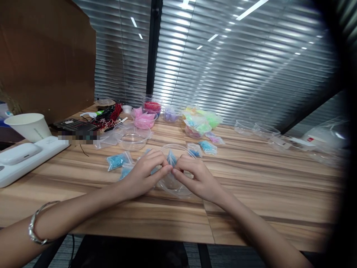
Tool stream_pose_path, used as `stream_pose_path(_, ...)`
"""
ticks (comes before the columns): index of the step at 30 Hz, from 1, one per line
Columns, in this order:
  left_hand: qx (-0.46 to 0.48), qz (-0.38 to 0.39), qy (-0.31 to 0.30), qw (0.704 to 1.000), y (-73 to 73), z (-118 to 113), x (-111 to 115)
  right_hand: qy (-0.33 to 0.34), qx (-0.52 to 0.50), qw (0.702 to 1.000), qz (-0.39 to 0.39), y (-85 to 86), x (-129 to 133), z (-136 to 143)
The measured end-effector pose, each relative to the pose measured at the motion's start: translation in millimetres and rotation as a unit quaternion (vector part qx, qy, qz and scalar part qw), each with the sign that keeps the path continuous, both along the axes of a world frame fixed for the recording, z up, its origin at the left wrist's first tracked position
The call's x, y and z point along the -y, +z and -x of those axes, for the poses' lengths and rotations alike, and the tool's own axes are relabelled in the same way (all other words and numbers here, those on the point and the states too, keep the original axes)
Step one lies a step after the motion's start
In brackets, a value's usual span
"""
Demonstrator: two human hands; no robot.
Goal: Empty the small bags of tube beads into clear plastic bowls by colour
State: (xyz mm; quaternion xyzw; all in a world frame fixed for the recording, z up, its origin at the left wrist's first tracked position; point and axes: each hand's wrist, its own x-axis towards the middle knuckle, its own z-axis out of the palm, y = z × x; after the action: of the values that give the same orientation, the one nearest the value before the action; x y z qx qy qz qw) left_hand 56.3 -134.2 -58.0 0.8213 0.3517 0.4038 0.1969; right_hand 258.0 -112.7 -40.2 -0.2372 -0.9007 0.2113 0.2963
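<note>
Over a clear round plastic bowl point(178, 190) near the table's front, my left hand point(150, 167) and my right hand point(193, 173) meet at their fingertips. Both pinch the top of a small clear bag with blue contents point(171, 158), which shows between them. Blue-filled bags point(116, 161) lie beside my left hand, one of them partly covered by it. Two more, a darker one point(194, 150) and a lighter one point(208, 147), lie just beyond my right hand.
Behind stand a clear empty-looking tub point(133, 137), a tub of pink bags point(145, 120) and a heap of coloured bags point(198, 124). A paper cup point(29, 126), a white power strip point(55, 147) and red-black wires point(110, 117) are at left. Clear containers point(264, 130) stand at right.
</note>
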Motion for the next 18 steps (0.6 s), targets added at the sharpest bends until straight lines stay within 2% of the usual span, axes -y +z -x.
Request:
stream_pose_path(5, -0.021, 0.027, 0.008, 0.999, 5.5, -4.4, 4.4, -0.024, 0.000, 0.999, -0.029, -1.5, 2.0, 2.0)
stream_pose_path(9, 0.002, 0.040, 0.020, 0.999, 8.9, -5.7, 6.0, -0.046, -0.004, 0.998, -0.034, -1.6, 7.3, 4.5)
stream_pose_path(12, 0.014, 0.046, 0.032, 0.998, 7.2, -6.0, 6.5, -0.061, -0.015, 0.997, -0.045, -1.3, 8.5, 4.2)
stream_pose_path(16, 0.033, 0.059, 0.048, 0.997, 2.8, -7.2, 6.8, -0.127, -0.048, 0.989, -0.062, -2.1, 5.5, 0.4)
stream_pose_path(18, 0.031, 0.063, 0.049, 0.996, 2.1, -7.7, 7.0, -0.136, -0.046, 0.988, -0.055, -2.7, 3.7, -1.3)
